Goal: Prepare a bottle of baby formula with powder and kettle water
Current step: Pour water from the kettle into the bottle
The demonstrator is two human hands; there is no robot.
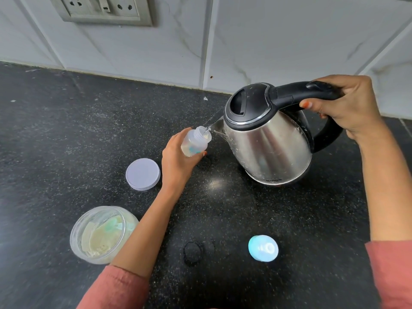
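Observation:
My left hand (176, 161) grips a small clear baby bottle (196, 141), uncapped and tilted with its mouth toward the kettle. My right hand (347, 105) holds the black handle of a steel kettle (267, 139), tipped left above the counter. A thin stream of water runs from the spout into the bottle's mouth. Pale powder shows inside the bottle. An open clear jar of formula powder (102, 233) with a green scoop in it stands at the lower left. The bottle's blue teat cap (263, 248) lies near the front.
The jar's pale lilac lid (143, 174) lies flat just left of my left wrist. The black speckled counter (66, 134) ends at a white tiled wall with a socket plate (104, 10) at the upper left. A faint ring mark shows near the front centre.

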